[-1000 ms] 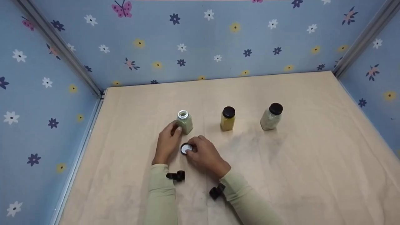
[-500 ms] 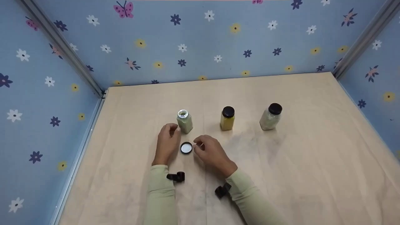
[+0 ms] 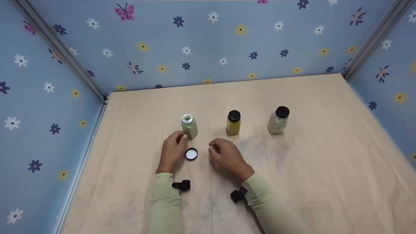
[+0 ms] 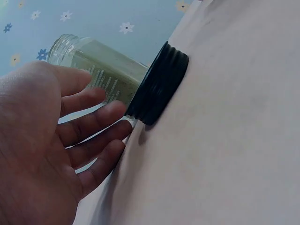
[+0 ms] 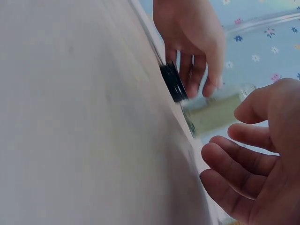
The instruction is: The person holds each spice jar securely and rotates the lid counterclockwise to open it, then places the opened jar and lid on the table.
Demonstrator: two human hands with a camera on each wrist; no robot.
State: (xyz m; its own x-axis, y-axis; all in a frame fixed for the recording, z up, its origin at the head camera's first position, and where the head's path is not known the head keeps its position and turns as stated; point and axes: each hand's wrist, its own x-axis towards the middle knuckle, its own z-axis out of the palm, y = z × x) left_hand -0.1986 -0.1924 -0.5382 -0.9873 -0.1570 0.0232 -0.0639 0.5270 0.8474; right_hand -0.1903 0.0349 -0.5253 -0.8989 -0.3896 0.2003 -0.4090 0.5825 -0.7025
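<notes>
An uncapped glass jar of pale green powder [image 3: 190,129] stands upright on the table. Its black screw lid [image 3: 191,154] lies in front of it with the white inside facing up. Just left of the lid and close to the jar is my left hand [image 3: 171,151], fingers loosely bent, holding nothing. In the left wrist view the left hand [image 4: 61,126] shows a gap between thumb and fingers. My right hand [image 3: 229,158] hovers right of the lid, apart from it, with relaxed fingers. The right wrist view shows that right hand [image 5: 262,154] with nothing in its grasp.
A jar of yellow powder [image 3: 233,123] with a black lid stands right of the green jar. Farther right is another capped jar with pale contents [image 3: 278,121]. A cream cloth [image 3: 325,156] covers the table, and flowered blue panels [image 3: 208,42] enclose its back and sides.
My right hand has let go of the lid, which now lies on the table, and has drawn back to the right. My left hand has released the green jar and shifted slightly toward me.
</notes>
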